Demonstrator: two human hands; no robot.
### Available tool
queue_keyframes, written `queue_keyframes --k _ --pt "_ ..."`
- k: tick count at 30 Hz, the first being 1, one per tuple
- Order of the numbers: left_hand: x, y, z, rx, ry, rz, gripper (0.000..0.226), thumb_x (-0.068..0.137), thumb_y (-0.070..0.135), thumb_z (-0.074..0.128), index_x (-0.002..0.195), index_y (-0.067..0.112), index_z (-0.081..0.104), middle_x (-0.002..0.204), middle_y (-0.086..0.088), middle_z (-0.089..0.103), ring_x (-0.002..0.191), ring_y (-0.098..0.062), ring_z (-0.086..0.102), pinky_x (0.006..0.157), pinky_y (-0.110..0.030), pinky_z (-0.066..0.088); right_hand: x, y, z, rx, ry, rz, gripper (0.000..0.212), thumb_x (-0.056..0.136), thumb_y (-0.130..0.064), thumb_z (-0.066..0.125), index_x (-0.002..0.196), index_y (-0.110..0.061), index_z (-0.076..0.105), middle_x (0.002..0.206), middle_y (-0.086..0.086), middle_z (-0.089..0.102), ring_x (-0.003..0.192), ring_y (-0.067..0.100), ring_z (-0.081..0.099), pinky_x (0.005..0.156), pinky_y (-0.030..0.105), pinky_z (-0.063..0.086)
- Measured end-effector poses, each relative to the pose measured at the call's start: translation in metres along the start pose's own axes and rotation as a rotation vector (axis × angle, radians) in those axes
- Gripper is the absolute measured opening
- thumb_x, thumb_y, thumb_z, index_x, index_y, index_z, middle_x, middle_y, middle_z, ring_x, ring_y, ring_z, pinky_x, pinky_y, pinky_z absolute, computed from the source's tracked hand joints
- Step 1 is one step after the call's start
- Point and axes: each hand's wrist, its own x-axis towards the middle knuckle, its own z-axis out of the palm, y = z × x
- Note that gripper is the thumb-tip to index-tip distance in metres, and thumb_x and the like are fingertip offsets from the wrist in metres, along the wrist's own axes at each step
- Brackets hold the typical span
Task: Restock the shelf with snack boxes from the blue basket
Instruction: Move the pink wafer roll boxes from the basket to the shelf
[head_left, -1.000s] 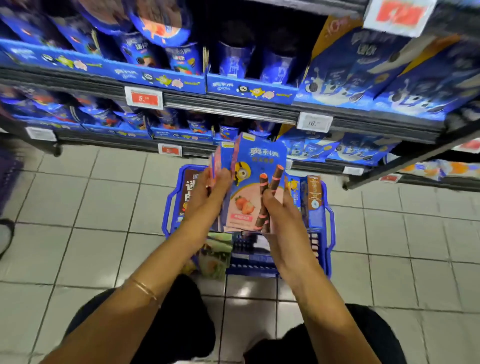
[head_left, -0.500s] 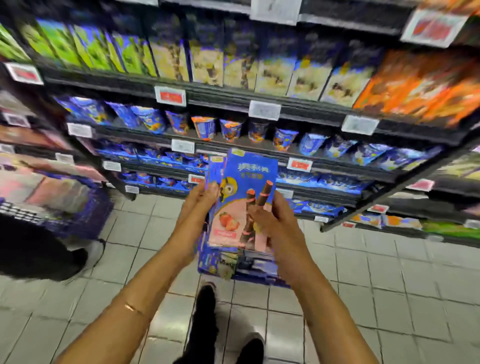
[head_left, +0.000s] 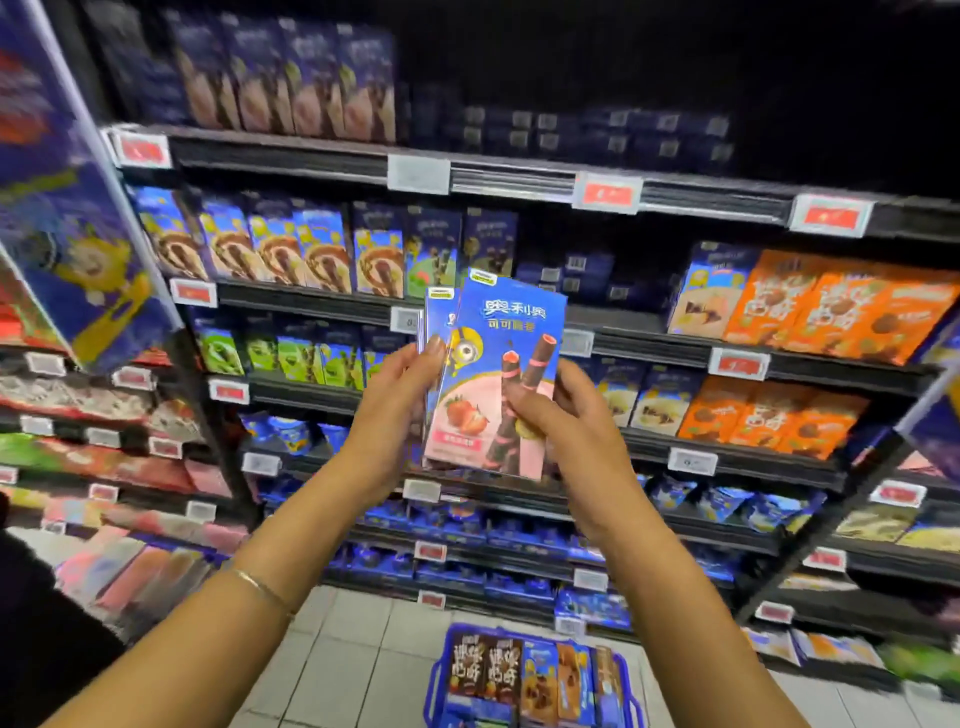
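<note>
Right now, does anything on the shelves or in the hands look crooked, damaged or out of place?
Nothing looks damaged or spilled. The left hand and right hand hold the strawberry boxes fanned and slightly tilted, not squared together. The blue basket stands on the floor with boxes upright inside. The shelves are too blurred to judge closely.

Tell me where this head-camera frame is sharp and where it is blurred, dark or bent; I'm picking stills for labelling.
Head view: the strawberry snack boxes held in the left hand and right hand are fairly sharp; the shelf edges smear with motion blur, worst at the left and right margins; the top right corner falls into near black; shelves bow from the wide-angle lens; the blue basket is soft.
</note>
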Motion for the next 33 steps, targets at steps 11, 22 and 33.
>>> queue_keyframes --k 11,22,33 --pt "0.066 0.095 -0.063 0.039 0.070 0.354 0.029 0.092 0.037 0.060 0.097 0.009 0.065 0.087 0.010 0.078 0.080 0.000 0.072 0.070 -0.018 0.055 0.075 -0.056 0.094 -0.062 -0.077 -0.163 0.022 0.092 -0.016 0.071 0.113 -0.009 0.066 0.105 0.007 0.076 0.090 0.018 0.073 0.076 0.032 0.058" --pt "0.143 0.146 -0.131 0.113 0.210 0.437 0.080 0.080 0.056 0.069 0.129 -0.007 0.060 0.127 -0.026 0.071 0.111 -0.043 0.071 0.093 -0.056 0.056 0.175 -0.065 0.142 -0.082 -0.212 -0.169 0.021 0.090 -0.015 0.073 0.110 -0.011 0.068 0.104 0.017 0.073 0.080 0.016 0.070 0.077 0.039 0.058" --pt "0.217 0.217 -0.226 0.080 0.377 0.600 0.026 0.105 0.035 0.052 0.116 0.012 0.056 0.120 -0.016 0.061 0.110 -0.031 0.056 0.101 -0.060 0.049 0.323 -0.080 0.186 -0.073 -0.249 -0.227 0.026 0.091 -0.011 0.073 0.116 -0.010 0.065 0.103 0.007 0.078 0.090 0.024 0.076 0.076 0.044 0.064"
